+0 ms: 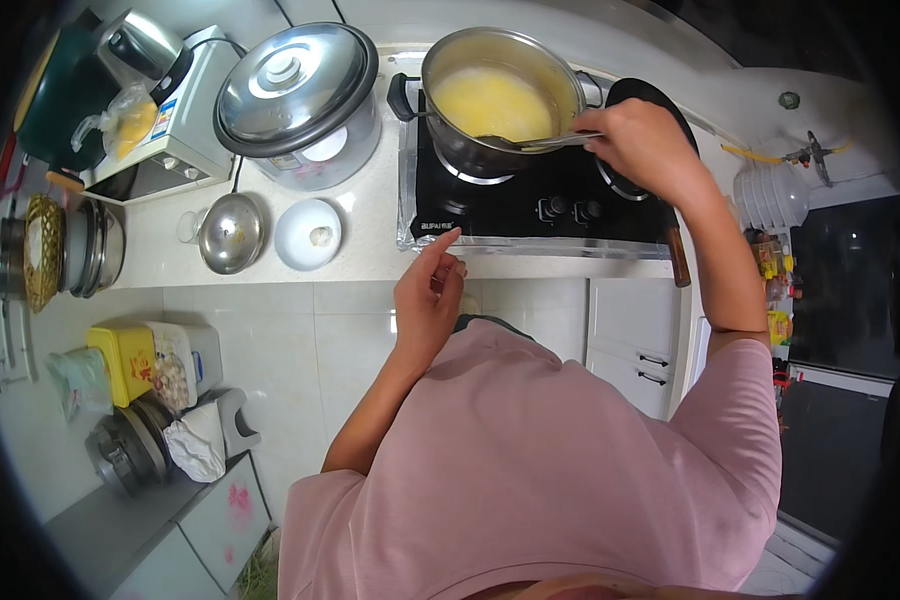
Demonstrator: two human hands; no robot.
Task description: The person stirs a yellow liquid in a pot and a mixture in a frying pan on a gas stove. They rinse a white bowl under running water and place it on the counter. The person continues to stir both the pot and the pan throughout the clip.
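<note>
A steel pot (pixel 450 127) with yellow liquid (pixel 495 101) in it stands on the left burner of a black glass gas stove (pixel 487 210). My right hand (pixel 641 146) is at the pot's right side, gripping the handle of a metal spoon or ladle (pixel 551 142). The utensil lies across the near rim; its far end is hard to make out. My left hand (pixel 431 289) hovers by the stove's front edge, index finger extended, the other fingers loosely bent, nothing held. Right of the pot, a dark frying pan (pixel 637 94) with a wooden handle is partly covered by my right hand.
A large lidded pot (pixel 292 90) stands left of the stove. Before it are a metal ladle (pixel 232 232), a small glass (pixel 188 226) and a white bowl (pixel 307 251) holding a small pale piece. Farther left are a toaster oven (pixel 172 146) and an electric kettle (pixel 139 49).
</note>
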